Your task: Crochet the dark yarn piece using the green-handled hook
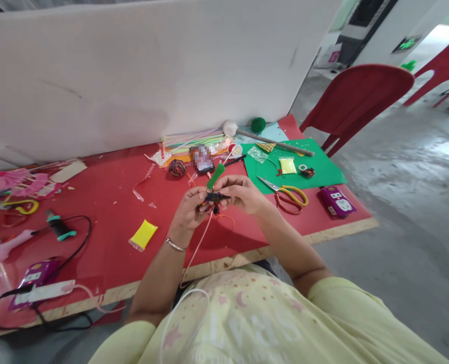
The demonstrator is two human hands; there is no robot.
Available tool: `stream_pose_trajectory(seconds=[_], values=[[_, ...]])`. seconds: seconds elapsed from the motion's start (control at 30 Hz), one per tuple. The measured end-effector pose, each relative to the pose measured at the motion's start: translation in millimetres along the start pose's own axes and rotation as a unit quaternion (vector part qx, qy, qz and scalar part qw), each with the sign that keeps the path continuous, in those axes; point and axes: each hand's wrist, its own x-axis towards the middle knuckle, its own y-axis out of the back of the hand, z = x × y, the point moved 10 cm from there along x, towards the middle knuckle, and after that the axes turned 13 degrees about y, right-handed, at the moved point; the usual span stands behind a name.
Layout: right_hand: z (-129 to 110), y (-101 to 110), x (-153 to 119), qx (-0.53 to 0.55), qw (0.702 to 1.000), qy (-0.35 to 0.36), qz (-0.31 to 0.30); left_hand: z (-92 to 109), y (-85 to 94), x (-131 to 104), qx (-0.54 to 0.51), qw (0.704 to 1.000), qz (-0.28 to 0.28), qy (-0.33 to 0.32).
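Note:
Both hands meet above the red-covered table. Between them is a small dark multicoloured yarn piece. My left hand pinches its left side, and my right hand has its fingers closed on the right side. A green-handled tool with a thin metal shaft sticks up from between the hands; which fingers touch it is unclear. An orange strand hangs by the hands. Beyond them lie a ball of multicoloured yarn and a phone.
Scissors lie right of my hands, partly on a green sheet. A purple power socket sits further right. A yellow packet, a glue gun and cables are on the left. A red chair stands behind right.

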Motion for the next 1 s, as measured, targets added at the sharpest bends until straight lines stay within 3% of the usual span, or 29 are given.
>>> stream_pose_trajectory(seconds=[1.0], values=[[7, 4, 4, -0.032, 0.998, 0.05, -0.007, -8, 3.8, 6, -0.019, 0.999, -0.027, 0.003]])
